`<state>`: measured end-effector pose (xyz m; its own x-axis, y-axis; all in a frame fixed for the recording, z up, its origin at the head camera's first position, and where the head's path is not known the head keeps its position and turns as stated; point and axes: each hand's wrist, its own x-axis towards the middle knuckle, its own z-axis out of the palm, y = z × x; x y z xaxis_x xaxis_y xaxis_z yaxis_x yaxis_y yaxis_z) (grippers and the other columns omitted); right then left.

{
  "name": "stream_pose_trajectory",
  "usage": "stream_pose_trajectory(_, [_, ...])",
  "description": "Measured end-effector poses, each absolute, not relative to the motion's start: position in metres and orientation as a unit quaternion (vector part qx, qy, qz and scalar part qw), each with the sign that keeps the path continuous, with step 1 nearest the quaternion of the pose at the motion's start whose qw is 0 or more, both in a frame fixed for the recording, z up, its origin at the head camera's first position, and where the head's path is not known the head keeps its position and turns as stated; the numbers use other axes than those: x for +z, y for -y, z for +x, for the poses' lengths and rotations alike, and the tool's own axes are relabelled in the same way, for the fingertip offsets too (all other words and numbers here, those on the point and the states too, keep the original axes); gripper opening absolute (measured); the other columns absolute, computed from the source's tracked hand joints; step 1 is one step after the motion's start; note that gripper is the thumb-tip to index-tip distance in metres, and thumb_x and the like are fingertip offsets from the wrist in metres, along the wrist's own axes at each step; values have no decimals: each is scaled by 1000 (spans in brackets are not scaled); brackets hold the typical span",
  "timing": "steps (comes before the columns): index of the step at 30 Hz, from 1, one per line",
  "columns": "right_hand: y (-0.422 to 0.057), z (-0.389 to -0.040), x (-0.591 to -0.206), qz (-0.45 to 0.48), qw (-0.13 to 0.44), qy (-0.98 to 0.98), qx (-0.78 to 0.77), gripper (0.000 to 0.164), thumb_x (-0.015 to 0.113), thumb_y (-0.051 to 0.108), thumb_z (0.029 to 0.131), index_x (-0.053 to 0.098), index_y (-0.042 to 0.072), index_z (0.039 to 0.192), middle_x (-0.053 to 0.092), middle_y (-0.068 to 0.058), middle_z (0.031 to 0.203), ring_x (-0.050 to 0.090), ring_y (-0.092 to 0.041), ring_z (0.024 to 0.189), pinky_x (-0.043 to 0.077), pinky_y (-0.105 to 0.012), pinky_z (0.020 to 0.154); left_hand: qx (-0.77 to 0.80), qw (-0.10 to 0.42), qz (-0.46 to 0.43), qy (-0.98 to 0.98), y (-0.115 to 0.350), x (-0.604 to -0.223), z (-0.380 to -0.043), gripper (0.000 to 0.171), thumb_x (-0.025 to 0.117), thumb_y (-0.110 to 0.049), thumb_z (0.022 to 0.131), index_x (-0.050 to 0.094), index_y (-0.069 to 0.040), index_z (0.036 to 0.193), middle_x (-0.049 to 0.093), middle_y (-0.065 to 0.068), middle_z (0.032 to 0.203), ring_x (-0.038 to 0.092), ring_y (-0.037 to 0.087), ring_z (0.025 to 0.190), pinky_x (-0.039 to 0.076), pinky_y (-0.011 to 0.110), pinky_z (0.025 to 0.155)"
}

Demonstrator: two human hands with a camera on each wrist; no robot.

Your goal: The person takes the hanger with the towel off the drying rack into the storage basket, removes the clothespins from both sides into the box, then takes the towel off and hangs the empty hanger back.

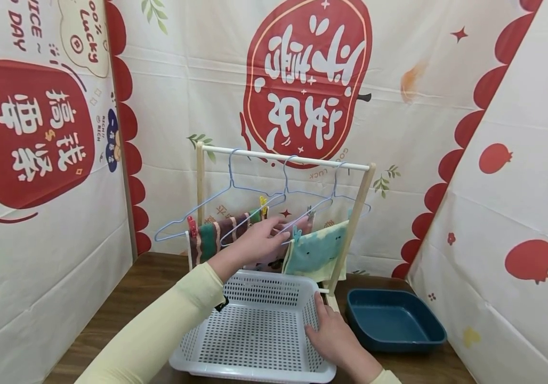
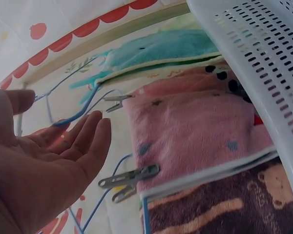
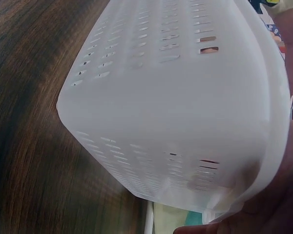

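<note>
A small drying rack point(image 1: 303, 158) holds several blue wire hangers point(image 1: 230, 185) with cloths clipped on. Among the hangers my left hand point(image 1: 259, 241) reaches in, fingers extended. In the left wrist view, the left hand point(image 2: 63, 161) lies beside a blue hanger's end, its thumb apart from the fingers; a pink towel point(image 2: 190, 131) with grey clothespins point(image 2: 132, 180) hangs close by. My right hand point(image 1: 333, 330) grips the right rim of a white perforated basket point(image 1: 255, 370), thumb on the inner side. The basket wall point(image 3: 176, 107) hides much of that hand in the right wrist view.
A dark blue basin point(image 1: 396, 341) stands right of the rack on the wooden table point(image 1: 125, 298). A teal towel point(image 1: 317, 250) hangs at the right, and a brown and green striped towel point(image 1: 209, 242) at the left. Printed cloth walls point(image 1: 168, 96) surround the table.
</note>
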<state>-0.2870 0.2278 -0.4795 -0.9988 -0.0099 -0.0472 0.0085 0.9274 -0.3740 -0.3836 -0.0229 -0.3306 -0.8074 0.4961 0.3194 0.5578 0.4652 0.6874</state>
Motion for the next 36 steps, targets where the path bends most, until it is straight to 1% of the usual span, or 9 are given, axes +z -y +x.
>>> stream_pose_trajectory(7, [-230,-288,-480,-13,15,-982,-186,92,75,37,103,27,4,174,53,-25,161,56,-47,142,49,-69,112,-409,43,-300,861,8,-335,-390,48,46,-41,120,53,-19,163,65,9,152,63,28,137,52,53,114])
stream_pose_trajectory(10, [-230,-286,-480,-21,6,-983,-183,91,74,37,104,27,4,174,53,-25,161,55,-47,143,48,-69,112,-403,64,-291,865,1,-337,-391,46,46,-38,121,56,-18,162,70,8,145,67,26,130,56,52,108])
stream_pose_trajectory(14, [-231,-285,-481,-21,2,-983,-183,91,74,38,104,27,5,174,53,-25,162,55,-47,142,48,-69,113,-392,97,-278,872,-6,-340,-391,41,45,-32,121,64,-16,154,76,10,121,71,26,105,59,48,91])
stream_pose_trajectory(18, [-231,-286,-481,-21,2,-982,-187,91,74,38,104,27,5,174,52,-25,162,55,-47,143,47,-70,113,-392,122,-273,870,-8,-342,-390,37,47,-30,121,68,-14,147,77,10,114,70,24,96,59,45,85])
stream_pose_trajectory(20, [-231,-285,-481,-21,3,-982,-189,91,74,38,104,27,5,174,52,-25,162,55,-47,143,47,-70,113,-394,131,-269,869,-8,-344,-390,39,46,-32,121,68,-15,149,78,8,123,71,22,104,60,45,90])
stream_pose_trajectory(24, [-230,-284,-479,-18,6,-982,-190,91,73,38,105,26,6,175,52,-25,162,55,-47,143,47,-69,113,-399,141,-261,868,-8,-346,-390,44,43,-37,122,69,-14,148,78,7,124,73,24,110,61,46,94])
stream_pose_trajectory(25, [-230,-284,-479,-18,7,-982,-190,91,73,38,105,26,6,175,53,-25,161,55,-47,143,47,-69,113,-400,144,-260,867,-8,-346,-389,45,42,-38,122,69,-14,149,78,7,129,73,23,114,61,47,96])
stream_pose_trajectory(30, [-230,-284,-478,-15,8,-982,-188,91,73,39,104,26,7,175,53,-25,160,56,-46,141,48,-69,112,-400,179,-267,858,-8,-345,-391,42,42,-33,122,70,-12,146,76,11,134,73,29,122,60,51,102])
stream_pose_trajectory(36, [-230,-284,-478,-16,10,-982,-189,91,74,40,104,27,6,175,53,-26,161,55,-47,142,47,-70,113,-409,218,-281,841,-7,-344,-395,34,45,-27,122,74,-12,128,81,9,122,77,27,116,62,49,100])
